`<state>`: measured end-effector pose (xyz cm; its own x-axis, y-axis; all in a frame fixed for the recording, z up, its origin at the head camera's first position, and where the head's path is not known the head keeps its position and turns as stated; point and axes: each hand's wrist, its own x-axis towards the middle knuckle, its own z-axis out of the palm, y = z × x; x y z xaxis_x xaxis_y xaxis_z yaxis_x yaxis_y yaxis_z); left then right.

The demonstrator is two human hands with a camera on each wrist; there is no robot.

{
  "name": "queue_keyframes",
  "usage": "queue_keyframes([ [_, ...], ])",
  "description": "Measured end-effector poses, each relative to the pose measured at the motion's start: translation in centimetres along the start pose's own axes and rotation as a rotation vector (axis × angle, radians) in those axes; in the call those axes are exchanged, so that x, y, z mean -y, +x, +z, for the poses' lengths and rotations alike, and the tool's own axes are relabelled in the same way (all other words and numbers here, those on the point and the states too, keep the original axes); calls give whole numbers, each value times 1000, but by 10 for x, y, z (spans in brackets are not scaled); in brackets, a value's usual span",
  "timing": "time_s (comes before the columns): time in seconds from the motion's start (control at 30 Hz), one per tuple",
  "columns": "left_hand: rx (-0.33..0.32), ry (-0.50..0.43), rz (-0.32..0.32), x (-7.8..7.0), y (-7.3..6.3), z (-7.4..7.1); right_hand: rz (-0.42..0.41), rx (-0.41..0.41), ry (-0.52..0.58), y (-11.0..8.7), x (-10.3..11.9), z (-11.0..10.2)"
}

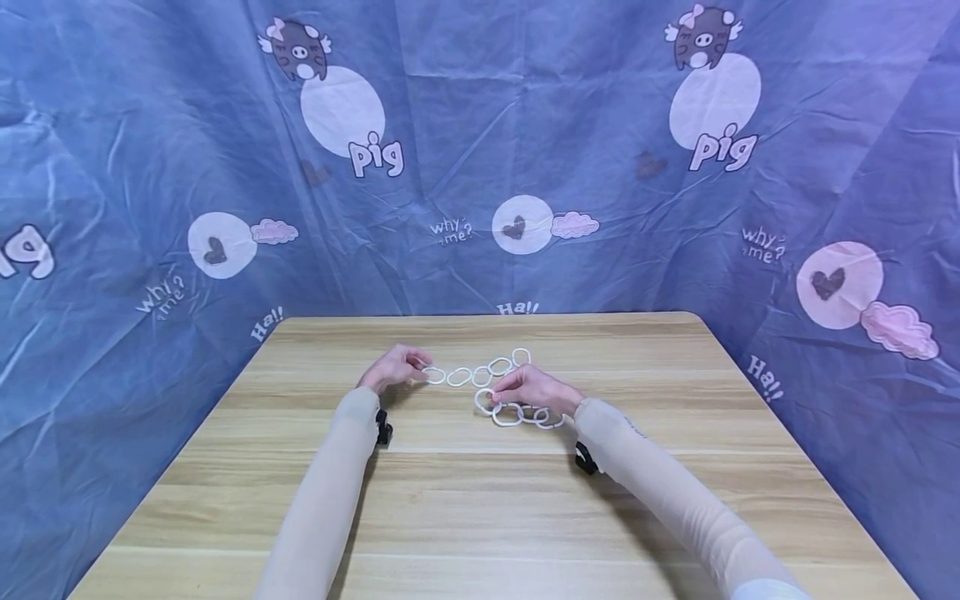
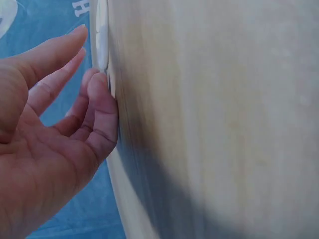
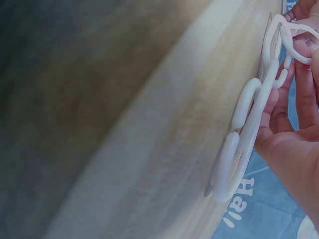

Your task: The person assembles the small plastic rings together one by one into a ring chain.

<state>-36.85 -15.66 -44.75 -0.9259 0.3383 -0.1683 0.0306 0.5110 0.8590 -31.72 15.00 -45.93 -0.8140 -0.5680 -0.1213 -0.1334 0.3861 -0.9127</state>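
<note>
White oval plastic links (image 1: 459,386) lie in a bent row across the far middle of the table; whether they all join is too small to tell. At the row's left end, my left hand (image 1: 396,367) rests beside the end link. In the left wrist view its thumb stands apart from loosely bent fingers (image 2: 103,107), with nothing between them. My right hand (image 1: 536,388) pinches a white link (image 1: 477,403) raised near the row. From this link a short chain (image 3: 251,132) of hooked links trails to the right under the hand, and the links show small gaps.
The wooden table (image 1: 480,508) ends at its far edge against a blue cloth backdrop (image 1: 450,275) printed with pigs and words. Cloth also hangs along both sides. A black wrist camera (image 1: 384,427) sits on the left sleeve, another (image 1: 586,458) on the right.
</note>
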Motion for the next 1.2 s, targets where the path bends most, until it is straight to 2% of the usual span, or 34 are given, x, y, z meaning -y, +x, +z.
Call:
queue_keyframes([
  [0.1, 17, 0, -29, 2, 3, -1, 13, 2, 15, -1, 1, 1],
  [0.4, 63, 102, -59, 2, 9, -8, 19, 10, 35, -4, 2, 0],
  [0.7, 99, 195, -21, 2, 12, -9, 31, 15, 64, -5, 2, -1],
  [0.93, 122, 175, -4, 4, 9, -8, 26, 9, 58, -6, 1, 0],
  [1.07, 91, 126, 7, 7, 9, -8, 17, 22, 51, -5, 1, -1],
  [1.2, 44, 138, 6, 11, 10, -8, -1, 25, 50, -4, 0, -2],
])
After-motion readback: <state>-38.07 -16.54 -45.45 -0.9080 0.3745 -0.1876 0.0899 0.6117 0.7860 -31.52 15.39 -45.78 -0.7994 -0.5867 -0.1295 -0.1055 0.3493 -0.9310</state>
